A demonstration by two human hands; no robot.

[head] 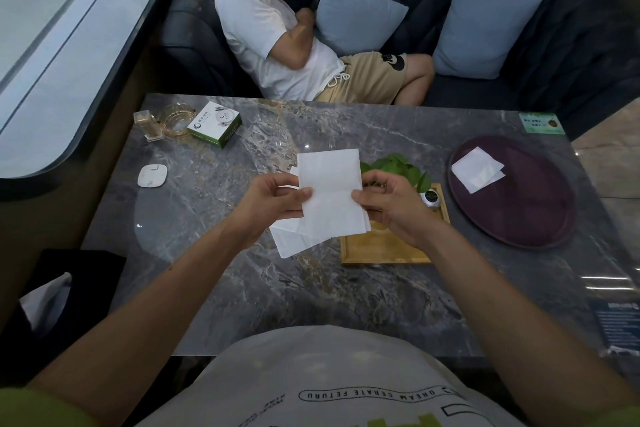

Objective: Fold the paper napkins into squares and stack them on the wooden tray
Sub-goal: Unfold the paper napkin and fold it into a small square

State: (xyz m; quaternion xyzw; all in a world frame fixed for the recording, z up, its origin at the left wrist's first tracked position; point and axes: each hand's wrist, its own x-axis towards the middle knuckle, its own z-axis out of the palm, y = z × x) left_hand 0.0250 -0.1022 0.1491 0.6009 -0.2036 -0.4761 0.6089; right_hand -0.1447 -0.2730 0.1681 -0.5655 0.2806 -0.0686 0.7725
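Note:
I hold a white paper napkin (330, 191) up over the marble table (214, 274), folded to a tall rectangle with a crease across its middle. My left hand (273, 198) pinches its left edge and my right hand (388, 201) pinches its right edge. Under it, more white napkin sheets (291, 243) lie on the table. A small square wooden tray (381, 250) sits just right of them, partly hidden by my right hand. A folded white napkin (476, 168) lies on a round dark purple tray (519, 215) at the right.
A small green plant (394, 163) and a white round pot (431, 198) stand at the wooden tray's far side. A green-and-white box (214, 125), a glass ashtray (176, 118), a small glass holder (149, 125) and a white pad (152, 176) sit far left. A person lies on the sofa behind.

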